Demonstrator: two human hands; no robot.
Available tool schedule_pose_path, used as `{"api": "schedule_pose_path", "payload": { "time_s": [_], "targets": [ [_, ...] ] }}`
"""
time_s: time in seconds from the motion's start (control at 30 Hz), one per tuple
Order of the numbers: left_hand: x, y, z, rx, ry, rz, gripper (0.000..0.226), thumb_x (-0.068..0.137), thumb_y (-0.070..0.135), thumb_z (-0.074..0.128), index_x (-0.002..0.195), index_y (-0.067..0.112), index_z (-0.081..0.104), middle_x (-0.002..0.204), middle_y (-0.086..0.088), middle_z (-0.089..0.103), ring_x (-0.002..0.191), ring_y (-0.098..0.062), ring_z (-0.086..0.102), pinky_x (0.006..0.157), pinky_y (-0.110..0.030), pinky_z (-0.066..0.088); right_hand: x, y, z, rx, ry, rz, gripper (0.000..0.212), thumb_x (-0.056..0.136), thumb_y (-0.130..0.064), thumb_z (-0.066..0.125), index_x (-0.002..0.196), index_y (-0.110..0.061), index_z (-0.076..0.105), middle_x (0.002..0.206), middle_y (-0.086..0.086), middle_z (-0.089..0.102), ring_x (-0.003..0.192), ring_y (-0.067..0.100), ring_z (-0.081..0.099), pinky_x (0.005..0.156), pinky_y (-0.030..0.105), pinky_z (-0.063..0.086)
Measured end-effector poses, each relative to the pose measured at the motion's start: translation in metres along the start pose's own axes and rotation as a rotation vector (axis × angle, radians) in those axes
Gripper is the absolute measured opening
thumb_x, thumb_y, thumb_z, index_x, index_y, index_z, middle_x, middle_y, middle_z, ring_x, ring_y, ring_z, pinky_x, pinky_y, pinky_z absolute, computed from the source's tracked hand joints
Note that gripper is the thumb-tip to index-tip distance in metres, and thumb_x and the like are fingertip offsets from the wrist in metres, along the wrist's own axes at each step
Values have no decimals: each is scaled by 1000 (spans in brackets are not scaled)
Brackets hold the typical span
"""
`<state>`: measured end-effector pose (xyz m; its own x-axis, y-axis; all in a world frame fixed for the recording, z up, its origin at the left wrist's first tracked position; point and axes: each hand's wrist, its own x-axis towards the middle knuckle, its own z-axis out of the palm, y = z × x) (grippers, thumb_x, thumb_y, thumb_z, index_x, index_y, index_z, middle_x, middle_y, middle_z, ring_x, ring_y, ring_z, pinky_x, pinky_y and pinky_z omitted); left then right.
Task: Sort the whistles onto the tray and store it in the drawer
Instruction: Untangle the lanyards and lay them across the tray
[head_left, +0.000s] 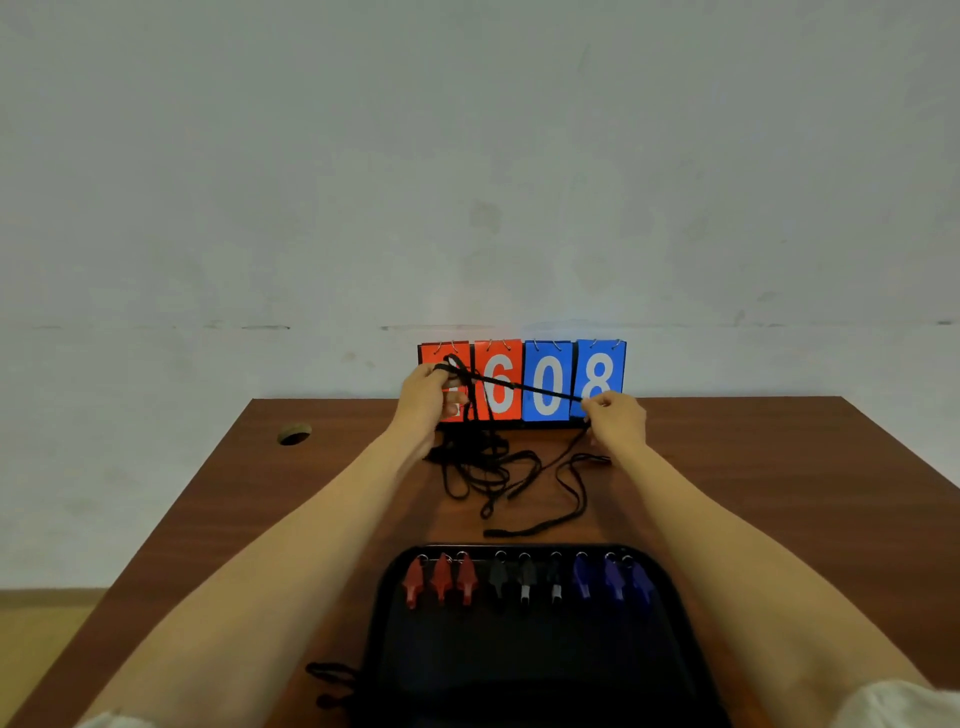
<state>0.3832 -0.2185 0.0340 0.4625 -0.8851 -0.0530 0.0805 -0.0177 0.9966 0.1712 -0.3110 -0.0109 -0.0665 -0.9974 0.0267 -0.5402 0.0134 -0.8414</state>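
Head view: a cord (530, 388) is held taut between the left hand (428, 395) and right hand (615, 415), both pinched on it; the whistles (524, 579) are lined up on the tray (519, 670) on the worktop (208, 519).

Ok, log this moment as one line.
left hand grips cord | right hand pinches cord, taut between them | whistles in row on tray | loose cords on desk

Dim, soft, slightly blurred, with wide-angle edge distortion.
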Motion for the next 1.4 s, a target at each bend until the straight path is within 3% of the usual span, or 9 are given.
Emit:
{"api": "schedule_pose_path", "payload": {
  "time_s": [0.2,0.4,0.53,0.8,0.9,1.07,1.17,1.3,1.4],
  "targets": [
    [-1,16,9,190,-14,59,19,100,14,28,102,11,47,84,-9,61,55,-14,51,54,-24,45,-5,-10,5,135,-80,64,21,97,-15,46,107,-3,61,75,5,62,53,16,57,68,36,57],
    [5,29,8,151,-35,104,19,99,8,28,100,9,46,81,-12,55,51,-15,48,52,-24,44,-11,-36,-5,6,-169,-144,51,91,-3,50,140,-13,37,121,12,54,83,24,62,63,30,53],
    [3,31,15,189,-149,151,20,100,7,27,97,8,46,71,-8,60,51,-16,50,56,-28,46,-28,-63,7,107,-467,-344,50,91,-14,58,138,-23,41,130,-1,50,69,15,62,51,18,51],
    [3,30,13,207,-229,188,24,99,4,26,88,11,46,67,-7,59,52,-16,49,56,-27,45,-30,-69,15,86,-594,-323,40,90,-23,62,127,-8,54,104,5,63,80,12,67,73,25,58],
    [6,29,10,232,-183,174,22,99,5,27,91,9,47,69,-8,59,52,-17,50,57,-29,47,-31,-65,6,28,-557,-349,29,91,-33,59,113,-15,61,100,-2,66,88,10,67,89,28,53],
    [19,17,-1,194,98,37,26,95,6,32,79,8,51,68,-8,59,47,-16,51,50,-26,48,-20,-61,-12,-70,-276,-364,12,96,-17,48,93,-14,60,82,1,61,69,11,56,63,16,42],
    [25,6,-5,153,215,-82,26,97,6,30,84,1,52,67,-12,57,52,-20,53,51,-27,48,-10,-53,-26,-54,-106,-311,18,98,-14,41,96,-8,58,79,1,56,71,17,52,59,24,40],
    [33,-23,-2,464,-82,-237,29,89,-3,52,117,4,53,111,-14,61,95,-25,62,84,-37,55,-7,-49,-40,1,-109,-260,17,99,-16,38,96,-10,53,85,5,56,75,21,55,55,22,41],
    [14,-23,14,835,-237,-232,39,85,4,62,119,7,42,113,-11,55,103,-24,58,82,-32,54,-12,-57,-44,35,-154,-278,21,99,-16,41,108,-4,57,94,6,58,76,18,58,56,14,43]
  ]
}}
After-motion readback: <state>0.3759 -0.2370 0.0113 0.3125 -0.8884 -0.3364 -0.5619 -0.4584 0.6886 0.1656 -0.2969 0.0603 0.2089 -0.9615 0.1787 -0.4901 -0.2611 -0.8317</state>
